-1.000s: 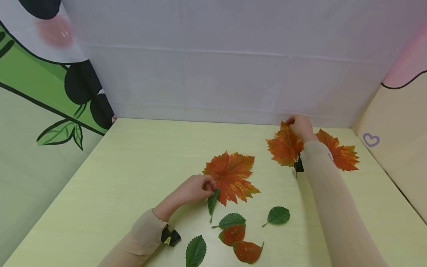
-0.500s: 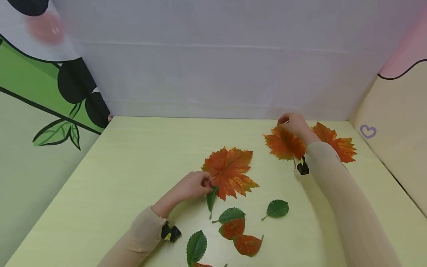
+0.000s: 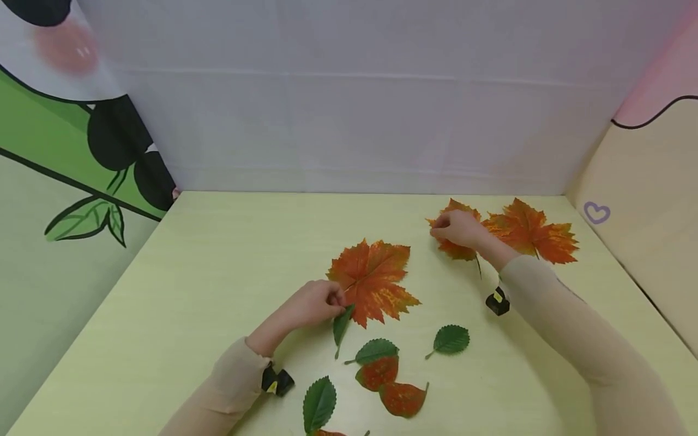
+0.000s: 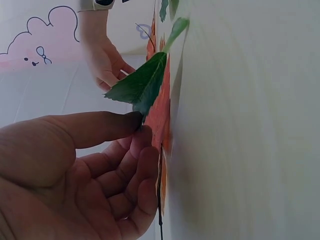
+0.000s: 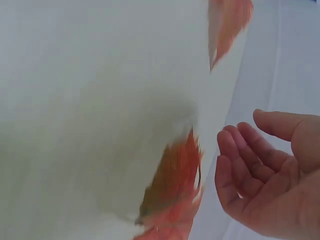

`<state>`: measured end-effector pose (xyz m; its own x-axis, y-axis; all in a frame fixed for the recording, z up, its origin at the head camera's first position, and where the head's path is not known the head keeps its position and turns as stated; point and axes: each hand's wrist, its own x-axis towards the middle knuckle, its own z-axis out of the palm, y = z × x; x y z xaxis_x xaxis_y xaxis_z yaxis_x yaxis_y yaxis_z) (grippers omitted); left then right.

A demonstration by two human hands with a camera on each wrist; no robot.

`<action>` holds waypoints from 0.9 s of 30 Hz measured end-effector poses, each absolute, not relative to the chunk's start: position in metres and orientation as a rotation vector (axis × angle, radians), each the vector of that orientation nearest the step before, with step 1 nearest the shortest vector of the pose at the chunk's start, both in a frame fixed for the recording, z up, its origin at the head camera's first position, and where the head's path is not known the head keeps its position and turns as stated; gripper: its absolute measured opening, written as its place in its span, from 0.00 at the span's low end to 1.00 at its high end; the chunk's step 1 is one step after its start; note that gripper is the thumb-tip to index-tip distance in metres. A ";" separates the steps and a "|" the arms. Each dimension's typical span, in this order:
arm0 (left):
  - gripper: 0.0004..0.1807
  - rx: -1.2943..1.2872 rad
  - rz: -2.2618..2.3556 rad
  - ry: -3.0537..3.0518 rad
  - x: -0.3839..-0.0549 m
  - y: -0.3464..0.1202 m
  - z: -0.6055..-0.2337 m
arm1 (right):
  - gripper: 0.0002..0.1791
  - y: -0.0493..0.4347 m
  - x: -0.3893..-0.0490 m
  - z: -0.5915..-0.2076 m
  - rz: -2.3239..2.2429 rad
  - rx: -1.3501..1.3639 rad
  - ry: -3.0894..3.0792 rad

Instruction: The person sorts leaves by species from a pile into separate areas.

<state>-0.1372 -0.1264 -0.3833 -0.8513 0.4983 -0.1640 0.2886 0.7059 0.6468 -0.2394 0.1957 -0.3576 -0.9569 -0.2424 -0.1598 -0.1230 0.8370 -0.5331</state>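
Green leaf (image 3: 342, 327): pinched by its tip between thumb and finger of the left grip (image 3: 312, 304), just above the bench (image 3: 191, 272), beside the middle maple leaf (image 3: 376, 281). Could slip or swivel with so little held; could drag the maple leaf if lowered carelessly. Right grip (image 3: 459, 229): apart, holding nothing, over the far maple leaf (image 3: 460, 251); might knock it with a low sweep. Little room beyond, with the back wall (image 3: 354, 133) close; more leftward across the bench; tighter on the near side, among loose leaves (image 3: 403, 399).
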 end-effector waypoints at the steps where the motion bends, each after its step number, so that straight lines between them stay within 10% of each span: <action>1: 0.03 0.616 0.897 2.591 -0.137 -0.126 -0.383 | 0.16 0.192 -0.234 -0.357 -0.784 -0.285 2.778; 27: 0.03 0.607 0.904 2.570 -0.137 -0.126 -0.379 | 0.33 0.125 -0.192 -0.378 -0.737 -0.088 2.697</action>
